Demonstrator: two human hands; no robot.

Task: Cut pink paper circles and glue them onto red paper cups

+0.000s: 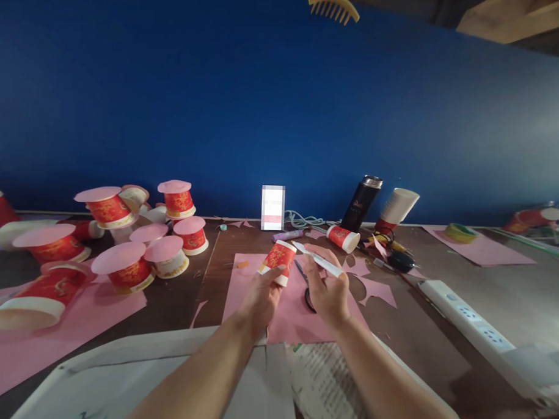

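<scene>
My left hand grips a red paper cup with a white rim, tilted, above a pink paper sheet. My right hand holds a white tube-like stick, its tip pointing at the cup's upper edge. Black scissors lie on the pink sheet under my right hand, partly hidden by it.
Several red cups capped with pink paper discs crowd the left of the brown table. Another red cup lies on its side; a black flask, a stack of white cups, pink offcuts and a white power strip sit to the right.
</scene>
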